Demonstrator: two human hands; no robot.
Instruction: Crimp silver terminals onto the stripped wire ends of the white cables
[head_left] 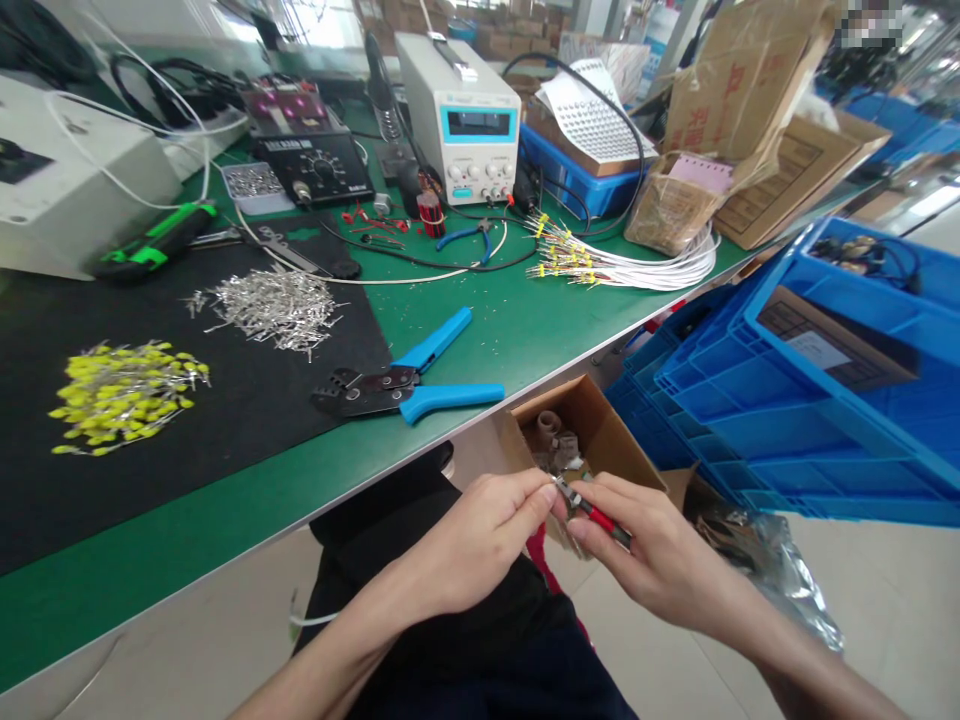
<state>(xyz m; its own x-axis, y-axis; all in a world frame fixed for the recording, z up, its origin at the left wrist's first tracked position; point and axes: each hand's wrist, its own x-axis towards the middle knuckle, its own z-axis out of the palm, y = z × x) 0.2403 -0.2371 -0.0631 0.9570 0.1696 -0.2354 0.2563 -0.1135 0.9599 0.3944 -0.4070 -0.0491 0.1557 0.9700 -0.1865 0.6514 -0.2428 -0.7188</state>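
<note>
In front of my lap, my left hand (502, 530) is closed in a pinch, thumb against forefinger, on the tip of what looks like a thin white wire. A length of white wire (311, 621) shows beside my left forearm; the arm hides the rest. My right hand (649, 545) grips small pliers with red and black handles (600, 518), their metal jaws touching the wire tip at my left fingertips. On the bench nearby lies a blue-handled crimping tool (409, 385), its handles spread.
A black mat (247, 430) carries yellow-capped terminals (127, 395) and bare metal terminals (274, 308). White cables (645, 265) lie bundled by a power supply (469, 125). An open carton (622, 440) is below the bench edge, blue crates (720, 420) at right.
</note>
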